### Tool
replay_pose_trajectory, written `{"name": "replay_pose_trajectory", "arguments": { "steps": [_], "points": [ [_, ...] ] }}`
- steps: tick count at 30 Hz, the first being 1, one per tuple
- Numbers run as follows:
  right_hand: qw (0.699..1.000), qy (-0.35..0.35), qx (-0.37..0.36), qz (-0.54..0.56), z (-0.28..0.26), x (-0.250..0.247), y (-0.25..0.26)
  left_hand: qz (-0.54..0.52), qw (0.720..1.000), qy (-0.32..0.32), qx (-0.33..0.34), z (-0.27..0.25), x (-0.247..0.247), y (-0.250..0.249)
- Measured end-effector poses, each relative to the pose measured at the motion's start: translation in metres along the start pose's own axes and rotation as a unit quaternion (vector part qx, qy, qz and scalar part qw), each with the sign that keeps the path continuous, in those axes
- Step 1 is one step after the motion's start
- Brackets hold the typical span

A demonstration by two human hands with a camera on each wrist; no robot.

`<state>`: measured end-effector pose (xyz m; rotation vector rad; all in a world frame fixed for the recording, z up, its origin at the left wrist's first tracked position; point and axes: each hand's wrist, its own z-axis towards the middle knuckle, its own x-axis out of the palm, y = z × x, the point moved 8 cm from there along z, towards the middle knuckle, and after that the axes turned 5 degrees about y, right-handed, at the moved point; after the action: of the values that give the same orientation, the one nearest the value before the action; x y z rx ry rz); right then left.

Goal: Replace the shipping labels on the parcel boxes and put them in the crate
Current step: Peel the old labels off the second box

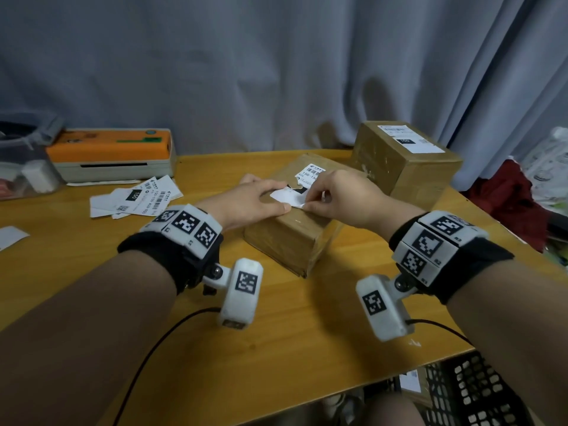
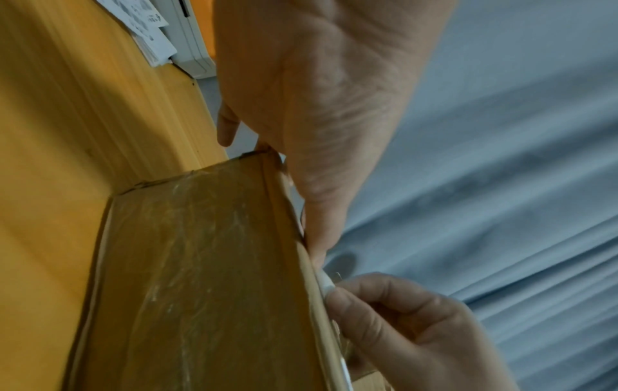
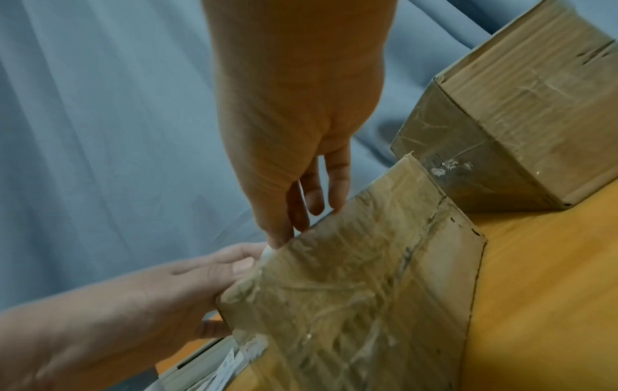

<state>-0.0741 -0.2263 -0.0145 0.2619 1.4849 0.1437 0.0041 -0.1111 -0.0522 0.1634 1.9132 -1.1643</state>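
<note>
A taped cardboard parcel box [image 1: 285, 241] sits mid-table. On its top is a white shipping label [image 1: 308, 174] whose near part is lifted, showing its blank underside. My right hand [image 1: 309, 205] pinches the label's near corner at the box's edge; the left wrist view shows the same pinch on the white label edge [image 2: 326, 284]. My left hand [image 1: 264, 198] lies flat on the box top beside the label, thumb along the near edge. A second box [image 1: 405, 167] with its own label [image 1: 410, 138] stands at the back right. The black crate [image 1: 479, 392] is below the table's right corner.
An orange-and-white label printer [image 1: 113, 155] stands at the back left, with loose labels [image 1: 135, 198] spread in front of it. A clear bin [image 1: 21, 158] is at the far left. Red cloth [image 1: 510, 204] lies past the right edge. Bare wooden table [image 1: 276, 333] stretches toward me.
</note>
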Motion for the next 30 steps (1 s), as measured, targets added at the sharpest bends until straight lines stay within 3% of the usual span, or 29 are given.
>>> {"name": "replay_pose_trajectory", "arguments": {
  "steps": [7,23,30],
  "points": [
    [0.999,0.019,-0.022,0.033,0.001,-0.004,0.008,0.021,1.000,0.011,-0.004,0.000,0.000,0.002],
    [0.999,-0.038,0.010,-0.030,0.010,-0.026,0.002,0.008,1.000,0.021,-0.007,0.004,-0.001,0.005],
    [0.996,-0.071,0.051,0.027,0.009,-0.027,-0.014,-0.003,1.000,0.024,-0.011,0.006,-0.001,0.005]
  ]
}}
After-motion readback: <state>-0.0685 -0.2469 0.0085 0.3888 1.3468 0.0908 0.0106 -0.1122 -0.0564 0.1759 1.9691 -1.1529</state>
